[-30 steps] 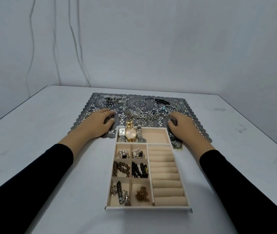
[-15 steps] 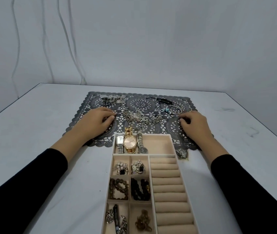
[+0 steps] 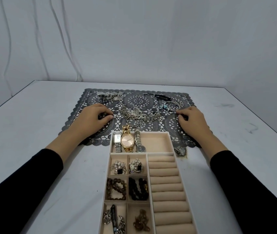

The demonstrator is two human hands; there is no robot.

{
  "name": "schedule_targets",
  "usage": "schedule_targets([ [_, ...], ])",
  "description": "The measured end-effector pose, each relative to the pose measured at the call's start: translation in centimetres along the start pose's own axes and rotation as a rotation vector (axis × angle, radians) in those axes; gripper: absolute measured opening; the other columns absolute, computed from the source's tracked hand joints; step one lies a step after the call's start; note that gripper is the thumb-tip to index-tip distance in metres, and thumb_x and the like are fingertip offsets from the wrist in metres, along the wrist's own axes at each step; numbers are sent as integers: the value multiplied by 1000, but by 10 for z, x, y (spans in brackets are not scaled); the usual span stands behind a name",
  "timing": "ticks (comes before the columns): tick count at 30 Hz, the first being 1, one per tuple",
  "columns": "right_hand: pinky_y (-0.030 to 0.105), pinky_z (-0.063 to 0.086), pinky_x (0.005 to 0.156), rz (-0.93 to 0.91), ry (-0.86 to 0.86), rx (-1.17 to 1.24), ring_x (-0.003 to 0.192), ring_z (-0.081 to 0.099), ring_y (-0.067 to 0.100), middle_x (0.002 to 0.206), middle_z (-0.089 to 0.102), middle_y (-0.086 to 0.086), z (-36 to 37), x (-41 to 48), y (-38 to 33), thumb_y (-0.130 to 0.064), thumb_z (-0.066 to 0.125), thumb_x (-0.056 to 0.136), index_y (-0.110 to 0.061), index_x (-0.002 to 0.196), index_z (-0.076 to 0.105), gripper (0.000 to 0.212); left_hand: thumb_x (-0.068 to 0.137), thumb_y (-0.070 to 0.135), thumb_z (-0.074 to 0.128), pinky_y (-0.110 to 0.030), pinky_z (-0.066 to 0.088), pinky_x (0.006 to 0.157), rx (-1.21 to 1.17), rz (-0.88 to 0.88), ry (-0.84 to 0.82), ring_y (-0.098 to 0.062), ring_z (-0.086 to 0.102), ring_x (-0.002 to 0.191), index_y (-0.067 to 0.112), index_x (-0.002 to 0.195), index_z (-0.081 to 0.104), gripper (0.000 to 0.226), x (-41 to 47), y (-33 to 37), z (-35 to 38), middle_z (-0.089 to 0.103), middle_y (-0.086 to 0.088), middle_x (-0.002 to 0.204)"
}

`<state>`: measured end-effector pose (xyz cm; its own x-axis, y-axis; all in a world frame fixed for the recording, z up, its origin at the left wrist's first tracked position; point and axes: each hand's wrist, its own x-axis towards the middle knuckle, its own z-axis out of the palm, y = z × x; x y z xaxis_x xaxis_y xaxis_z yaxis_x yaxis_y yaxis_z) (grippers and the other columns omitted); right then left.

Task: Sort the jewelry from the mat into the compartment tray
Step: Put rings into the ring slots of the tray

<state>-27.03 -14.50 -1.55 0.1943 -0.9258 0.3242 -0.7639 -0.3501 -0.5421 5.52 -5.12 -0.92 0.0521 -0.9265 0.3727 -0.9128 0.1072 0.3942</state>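
A grey lace mat [image 3: 135,100] lies on the white table, carrying a butterfly chain necklace [image 3: 137,114], a blue-beaded bangle [image 3: 170,106], a black bracelet [image 3: 159,97] and a silver cluster [image 3: 108,96]. The beige compartment tray [image 3: 169,135] sits in front of it; its far compartment holds three watches [image 3: 127,141], and the small cells hold brooches, bead bracelets and chains. My left hand [image 3: 92,118] rests on the mat's left side, fingers curled round something small and dark. My right hand [image 3: 192,120] sits on the mat's right side, fingertips pinching a small dark piece beside the bangle.
The tray's ring rolls [image 3: 167,188] on its right side carry nothing. A dark ornament [image 3: 180,150] lies at the mat's front edge, right of the tray. A small ring [image 3: 115,109] sits near my left fingertips. The table edge [image 3: 259,119] slants along the right.
Both hands have slid a little farther onto the mat; the right one went from the tray's corner up beside the bangle. The view has dropped nearer the tray.
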Motion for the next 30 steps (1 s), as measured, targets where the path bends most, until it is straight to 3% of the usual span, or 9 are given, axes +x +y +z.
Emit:
schedule_targets([
  [4,21,33,81,-9,12,-2,99,51,17,108,56,4,1,0,2,-14,54,93,-15,108,70,23,91,30,66,-23,35,82,10,8,-27,-8,50,96,21,104,72,17,1,0,-1,61,3,106],
  [8,27,42,82,26,53,78,93,56,16,98,63,0,-1,1,5,-16,60,88,-19,91,71,11,91,30,66,-12,32,69,13,17,-62,-10,52,92,21,103,71,16,4,-1,-3,59,3,101],
  [11,32,51,76,84,66,159,83,61,17,93,68,0,-3,3,4,-19,63,88,-19,91,72,10,90,30,67,-7,32,68,20,17,-96,-11,54,91,22,102,72,15,8,-2,-6,60,3,101],
  [13,28,47,83,84,55,131,92,61,16,100,69,0,-2,6,5,-21,65,87,-19,98,73,14,89,31,69,-8,32,67,8,1,-114,-11,54,91,23,102,72,15,11,-1,-8,60,3,100],
  [18,31,45,92,101,6,39,102,60,20,111,66,7,2,16,8,-25,67,86,-21,101,74,17,87,30,71,-7,31,68,-33,-39,-135,-9,53,93,23,104,72,18,15,-1,-10,60,6,102],
  [23,27,43,81,95,-35,46,95,59,18,100,66,5,0,19,3,-18,66,87,-16,96,72,11,87,28,72,-8,32,70,-57,-31,-135,-10,55,95,25,102,73,16,15,0,-9,63,6,101],
  [28,29,43,83,107,-120,62,92,54,16,98,60,0,-5,23,-1,-13,64,88,-17,95,67,9,87,25,71,-24,42,89,-92,6,-132,-11,59,102,26,104,72,16,13,0,-8,68,5,106],
  [30,28,42,82,84,-135,111,91,54,15,96,60,-1,-6,22,0,-11,65,87,-19,94,65,11,88,24,71,-15,41,88,-92,43,-105,-8,58,100,25,105,72,17,10,0,-7,69,6,106],
])
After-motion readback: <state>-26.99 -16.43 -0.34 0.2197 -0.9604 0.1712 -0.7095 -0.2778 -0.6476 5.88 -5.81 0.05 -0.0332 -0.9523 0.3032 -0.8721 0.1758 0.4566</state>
